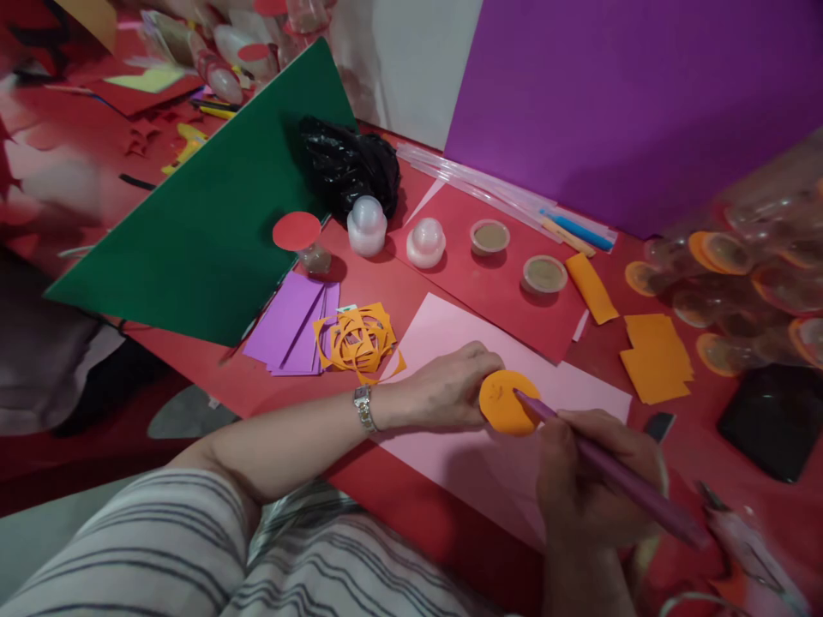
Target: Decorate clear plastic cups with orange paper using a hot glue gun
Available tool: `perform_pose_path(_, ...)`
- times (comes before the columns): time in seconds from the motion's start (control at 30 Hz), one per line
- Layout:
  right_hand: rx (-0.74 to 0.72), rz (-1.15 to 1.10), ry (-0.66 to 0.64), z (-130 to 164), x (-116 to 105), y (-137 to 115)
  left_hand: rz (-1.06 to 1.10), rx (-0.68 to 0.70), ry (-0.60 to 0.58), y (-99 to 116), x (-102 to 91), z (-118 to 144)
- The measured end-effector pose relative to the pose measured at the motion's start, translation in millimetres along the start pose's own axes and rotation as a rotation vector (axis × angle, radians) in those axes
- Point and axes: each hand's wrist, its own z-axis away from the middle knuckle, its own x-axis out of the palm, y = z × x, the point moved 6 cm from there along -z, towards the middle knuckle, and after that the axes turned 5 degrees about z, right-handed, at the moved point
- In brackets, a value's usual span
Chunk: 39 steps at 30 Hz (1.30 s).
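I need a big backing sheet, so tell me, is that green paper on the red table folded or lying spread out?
Spread out. The green sheet lies flat as one layer, with straight edges and no visible crease; a red paper circle overlaps its edge.

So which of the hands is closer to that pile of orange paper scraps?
The left. The left hand rests on the pink sheet just right of the orange scraps, holding an orange disc. The right hand is farther off, gripping a purple pen.

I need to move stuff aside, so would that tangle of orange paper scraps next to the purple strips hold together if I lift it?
Probably floppy: the orange paper scraps are thin cut loops. Likely very light, so they could slide when nudged. The interlocked curls may lift together, though loose bits might drop.
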Motion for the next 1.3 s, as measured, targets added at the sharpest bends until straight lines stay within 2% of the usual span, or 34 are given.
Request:
perform_pose_path(0.27, 0.066, 0.009, -0.020, 3.5, 0.2, 4.8, 0.017, -0.013, 0.001, 0.5, -1.1, 0.8)
perform_pose_path(0.47, 0.055, -0.116, -0.071, 2.0, 2.8, 1.7, 0.028, -0.035, 0.003, 1.9, -1.9, 2.1)
perform_pose_path(0.67, 0.049, -0.013, 0.023, -1.4, -1.9, 2.8, 0.005, -0.001, 0.010, 1.3, -1.5, 1.4)
perform_pose_path(0.9, 0.008, 0.065, 0.067, -1.1, -4.8, 4.6, -0.002, -0.017, 0.015, -1.1, -0.8, 1.0)
perform_pose_path(1.03, 0.040, 0.016, 0.001, -0.9, -2.6, 6.7, 0.000, -0.020, 0.006, -2.2, 0.1, 1.0)
perform_pose_path(1.3, 0.080, 0.008, 0.010, 0.3, -1.4, 7.2, -0.011, -0.006, 0.005, -1.6, 0.3, 0.4)
